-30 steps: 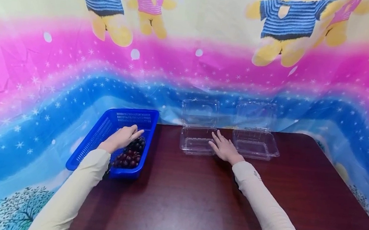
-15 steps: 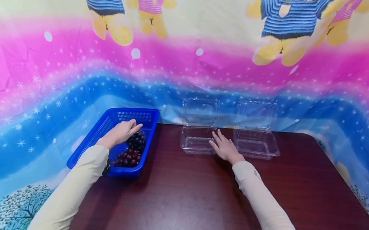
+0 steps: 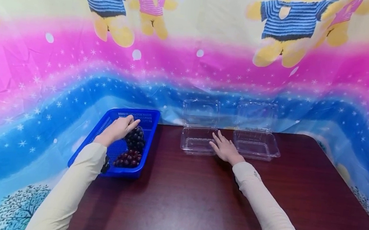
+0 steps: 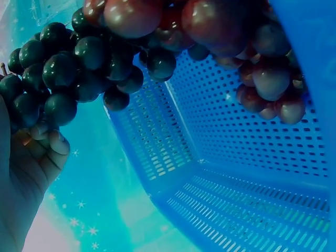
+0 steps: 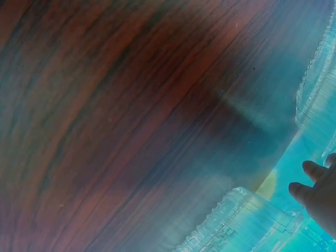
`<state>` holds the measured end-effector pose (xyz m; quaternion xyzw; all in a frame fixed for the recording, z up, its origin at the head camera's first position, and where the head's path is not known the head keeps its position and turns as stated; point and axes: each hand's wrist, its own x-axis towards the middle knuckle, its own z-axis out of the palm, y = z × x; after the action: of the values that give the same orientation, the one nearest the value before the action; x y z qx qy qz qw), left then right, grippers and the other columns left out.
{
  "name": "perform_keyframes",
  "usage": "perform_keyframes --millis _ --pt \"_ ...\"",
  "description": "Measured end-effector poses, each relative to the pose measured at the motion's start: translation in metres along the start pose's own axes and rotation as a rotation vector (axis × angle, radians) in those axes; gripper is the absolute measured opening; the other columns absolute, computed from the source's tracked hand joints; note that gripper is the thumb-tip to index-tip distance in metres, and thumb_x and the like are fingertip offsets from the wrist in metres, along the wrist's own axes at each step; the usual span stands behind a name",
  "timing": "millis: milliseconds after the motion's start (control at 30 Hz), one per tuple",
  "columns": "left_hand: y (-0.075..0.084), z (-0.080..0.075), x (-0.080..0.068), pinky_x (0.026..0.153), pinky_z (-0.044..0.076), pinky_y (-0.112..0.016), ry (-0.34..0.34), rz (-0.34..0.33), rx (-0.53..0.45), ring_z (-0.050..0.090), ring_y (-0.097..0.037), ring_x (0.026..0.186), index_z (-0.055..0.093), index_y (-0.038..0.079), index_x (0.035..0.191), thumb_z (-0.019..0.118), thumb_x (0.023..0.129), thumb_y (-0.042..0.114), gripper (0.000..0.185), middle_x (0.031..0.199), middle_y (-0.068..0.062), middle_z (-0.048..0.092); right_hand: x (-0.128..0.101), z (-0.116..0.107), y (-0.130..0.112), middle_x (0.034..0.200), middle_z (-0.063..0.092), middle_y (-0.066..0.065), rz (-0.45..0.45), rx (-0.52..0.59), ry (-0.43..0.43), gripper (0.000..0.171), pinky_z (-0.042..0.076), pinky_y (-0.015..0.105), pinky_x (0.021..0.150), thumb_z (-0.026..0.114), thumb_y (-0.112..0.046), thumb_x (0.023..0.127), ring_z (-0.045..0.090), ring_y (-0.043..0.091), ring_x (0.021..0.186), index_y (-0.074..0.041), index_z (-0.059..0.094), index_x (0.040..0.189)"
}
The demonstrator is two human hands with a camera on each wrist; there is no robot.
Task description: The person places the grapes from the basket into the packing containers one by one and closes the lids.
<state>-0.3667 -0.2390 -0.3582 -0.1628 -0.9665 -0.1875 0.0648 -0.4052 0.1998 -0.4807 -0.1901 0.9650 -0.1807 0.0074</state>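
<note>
Hanging beyond left hand (image 3: 119, 127) and right hand (image 3: 224, 148): printed backdrop (image 3: 183, 69).
Table: dark wood table (image 3: 178, 201), beneath both.
Basket: blue basket (image 3: 150, 141), slotted sides, below and around left hand.
Clear boxes: left clear box (image 3: 192, 145) at right hand's fingertips, right clear box (image 3: 257, 145) just to that hand's right; both stand opened up.
Right hand: fingers straight and spread, gripping nothing, at the right edge of left clear box; contact cannot be confirmed.
Left hand: over basket, fingers curled, apparently pinching the end of dark grapes (image 3: 135, 140).
Dark grapes: inside basket outline, just right of left hand; clearance from basket floor cannot be told.
Red grapes: red grapes (image 3: 128, 159) in basket, nearer the wearer than left hand.
Step in hand: judged as lifting dark grapes from basket.
Next move calls for: in my judgement, a secure pinch and enough height to clear the rim before any travel rightward.
</note>
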Motion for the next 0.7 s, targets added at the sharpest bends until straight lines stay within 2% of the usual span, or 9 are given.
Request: perform_keyframes --millis 300,700 --pt "0.002 -0.010 0.001 0.054 0.034 -0.031 0.016 0.006 0.001 0.035 -0.018 0.054 0.040 0.009 0.079 0.032 0.098 0.049 0.045 0.066 -0.004 0.039 0.002 0.001 -0.002 0.155 0.002 0.015 0.028 -0.039 -0.008 0.063 0.011 0.058 0.110 0.020 -0.051 0.099 0.017 0.039 0.138 -0.015 0.009 0.150" --pt "0.007 -0.022 0.001 0.053 0.033 -0.031 0.018 -0.012 0.010 0.035 -0.019 0.055 0.040 0.008 0.081 0.030 0.097 0.052 0.048 0.067 -0.005 0.038 0.002 0.001 -0.001 0.155 0.004 0.016 0.026 -0.034 -0.004 0.064 0.014 0.059 0.109 0.022 -0.051 0.099 0.020 0.041 0.137 -0.013 0.013 0.149"
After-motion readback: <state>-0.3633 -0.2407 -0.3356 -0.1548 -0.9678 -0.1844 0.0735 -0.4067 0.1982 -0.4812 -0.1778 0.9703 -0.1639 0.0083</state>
